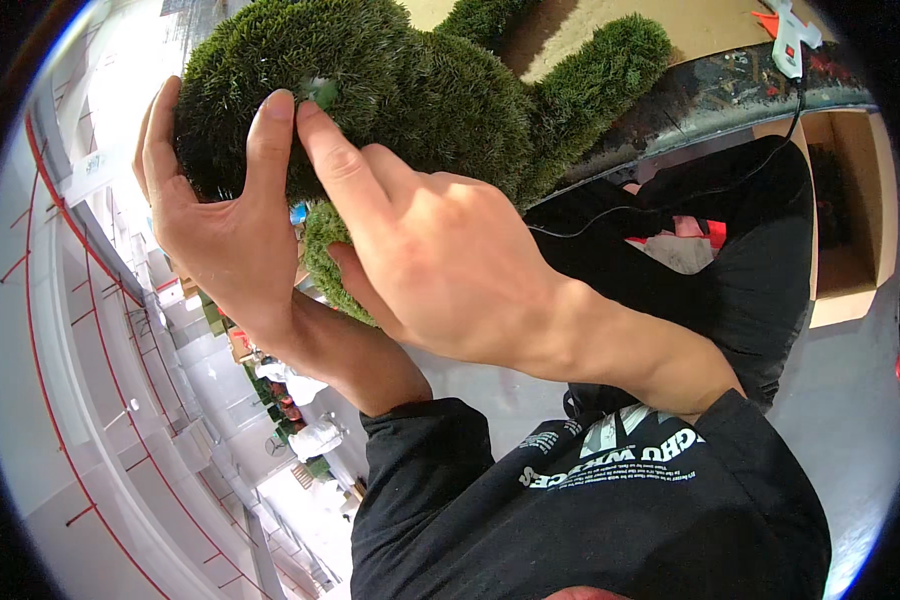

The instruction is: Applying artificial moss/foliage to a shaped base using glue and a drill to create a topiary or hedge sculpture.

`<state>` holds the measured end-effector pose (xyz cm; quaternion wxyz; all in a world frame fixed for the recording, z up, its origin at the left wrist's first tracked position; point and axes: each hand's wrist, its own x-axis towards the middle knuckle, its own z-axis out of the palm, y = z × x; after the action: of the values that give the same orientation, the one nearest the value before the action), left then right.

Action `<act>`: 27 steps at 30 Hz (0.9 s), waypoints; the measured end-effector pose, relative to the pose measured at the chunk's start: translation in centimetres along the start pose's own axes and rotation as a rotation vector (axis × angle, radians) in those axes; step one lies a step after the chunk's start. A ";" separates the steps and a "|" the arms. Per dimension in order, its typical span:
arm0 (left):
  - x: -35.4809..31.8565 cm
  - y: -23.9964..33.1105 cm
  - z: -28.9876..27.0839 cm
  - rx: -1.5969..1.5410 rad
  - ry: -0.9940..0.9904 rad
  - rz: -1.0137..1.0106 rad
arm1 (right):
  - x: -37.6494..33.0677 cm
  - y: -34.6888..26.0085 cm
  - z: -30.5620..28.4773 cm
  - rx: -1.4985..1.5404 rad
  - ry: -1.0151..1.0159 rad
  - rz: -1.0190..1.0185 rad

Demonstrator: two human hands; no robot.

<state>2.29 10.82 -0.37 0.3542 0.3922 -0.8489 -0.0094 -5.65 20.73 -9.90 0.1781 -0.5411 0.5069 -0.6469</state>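
A rounded figure covered in dark green artificial grass (450, 100) fills the upper middle, with an arm-like part reaching to the right. My left hand (225, 225) grips its left side, fingers along the edge and thumb lying on the front. Beside that thumb, the tip of my right index finger touches the grass at a small whitish-green patch (320, 93). My right hand (450, 245) has its index finger stretched out and its thumb apart, lower down; its other fingers are partly hidden. Lighter green grass (332, 255) shows below, between my hands.
A white glue gun (790, 45) with an orange part lies at the upper right on a dark, paint-stained table edge (690, 105). Its black cord (735, 180) hangs down across my dark-clothed legs. An open cardboard box (855, 210) stands at the right. Shelves and goods appear far left.
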 end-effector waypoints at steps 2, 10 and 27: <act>0.1 0.2 0.2 -0.002 0.025 0.061 | -0.1 0.4 0.0 0.121 0.047 0.018; 0.3 -0.8 -0.3 0.035 -0.008 0.072 | 0.4 1.2 0.1 0.368 0.071 0.054; 0.3 -0.4 -0.2 0.133 -0.009 0.112 | 0.5 1.7 -2.3 0.860 -0.210 0.285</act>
<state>2.58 10.38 -0.18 0.3236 0.3667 -0.8698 0.0651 -8.38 20.70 -10.83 0.5237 -0.4060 0.2411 -0.7091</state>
